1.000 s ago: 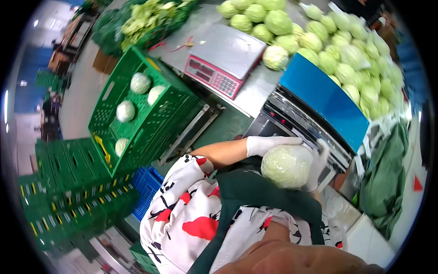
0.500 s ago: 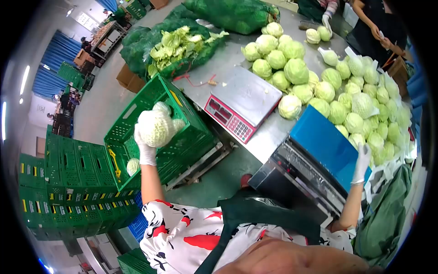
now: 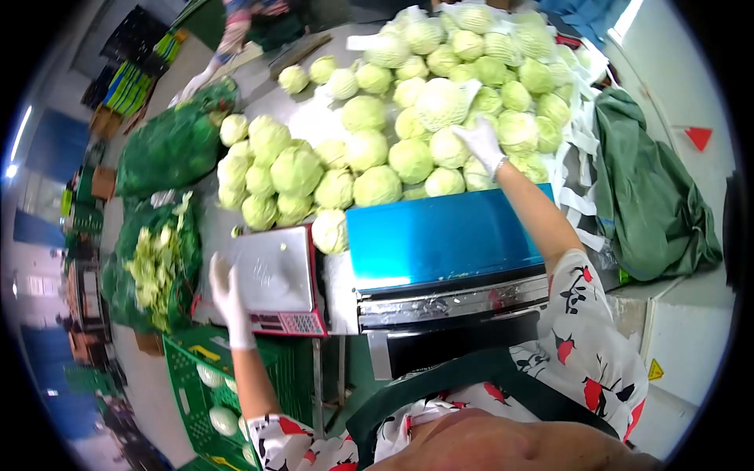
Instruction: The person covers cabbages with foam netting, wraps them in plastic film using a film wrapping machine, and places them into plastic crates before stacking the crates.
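My left hand (image 3: 228,294), in a white glove, is empty with its fingers apart, beside the left edge of a red-framed weighing scale (image 3: 271,271) with a bare metal plate. On the far side of the blue-topped machine (image 3: 448,239), my gloved right hand (image 3: 482,146) reaches into the cabbage pile. Its fingers are stretched out over a pale green cabbage (image 3: 449,147) and seem to touch it. Just beyond those fingertips is a cabbage in a white foam net (image 3: 441,104). Below my left hand, the green crate (image 3: 177,377) contains several netted cabbages (image 3: 223,421).
Loose cabbages (image 3: 297,170) lie left of the pile. A green mesh sack (image 3: 169,153) and another with trimmed leaves (image 3: 153,271) are at the left. A green cloth (image 3: 648,188) hangs at right. Another person's gloved hand (image 3: 192,85) is at the far sack.
My view has turned right. The netted cabbage has left my left hand, which moved from over the crate to beside the scale. My right hand went from the machine's edge to the cabbage pile.
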Motion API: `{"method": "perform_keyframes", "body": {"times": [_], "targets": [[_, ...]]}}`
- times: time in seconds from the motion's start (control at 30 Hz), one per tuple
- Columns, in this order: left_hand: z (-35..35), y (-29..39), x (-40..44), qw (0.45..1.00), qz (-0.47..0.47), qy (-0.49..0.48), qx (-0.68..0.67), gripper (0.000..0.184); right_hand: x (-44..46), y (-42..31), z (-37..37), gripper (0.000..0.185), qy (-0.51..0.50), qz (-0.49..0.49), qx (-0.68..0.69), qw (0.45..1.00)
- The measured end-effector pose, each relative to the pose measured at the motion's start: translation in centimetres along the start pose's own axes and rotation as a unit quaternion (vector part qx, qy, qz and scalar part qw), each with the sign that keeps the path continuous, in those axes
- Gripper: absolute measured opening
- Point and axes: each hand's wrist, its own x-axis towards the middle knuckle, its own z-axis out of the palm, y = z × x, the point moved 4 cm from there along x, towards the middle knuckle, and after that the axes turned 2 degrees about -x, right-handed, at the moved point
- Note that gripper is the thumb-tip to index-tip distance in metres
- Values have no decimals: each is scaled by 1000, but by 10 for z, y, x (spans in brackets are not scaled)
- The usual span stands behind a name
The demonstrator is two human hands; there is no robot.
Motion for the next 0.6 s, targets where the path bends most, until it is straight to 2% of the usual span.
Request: {"method": "perform_keyframes", "body": {"times": [0.1,0.17,0.2,0.27,0.3,0.33,0.37,0.43,0.53,0.6], "targets": [[161,19,65,975,32,-175,-134,54,10,-19,-8,68,-60,3,156,986],[272,36,93,947,35,-260,-183,58,15,-32,-15,69,-110,11,275,955],[317,52,104,944,23,-296,-146,62,23,-27,-13,71,-99,19,271,957],[401,70,115,927,-6,-334,-171,67,41,-8,3,75,-82,32,260,962],[441,67,124,928,-11,-338,-157,76,59,19,29,90,-93,2,310,946],[471,78,124,906,-57,-383,-172,87,64,24,27,99,-94,9,242,966],[495,82,123,917,-58,-367,-144,95,64,22,25,108,-95,17,174,980],[535,82,119,906,-98,-389,-133,98,68,16,21,130,-134,35,33,990],[565,70,115,890,-144,-417,-118,100,67,15,20,113,-128,58,-34,989],[565,68,123,884,-137,-433,-113,100,65,18,19,96,-141,4,214,966]]}}
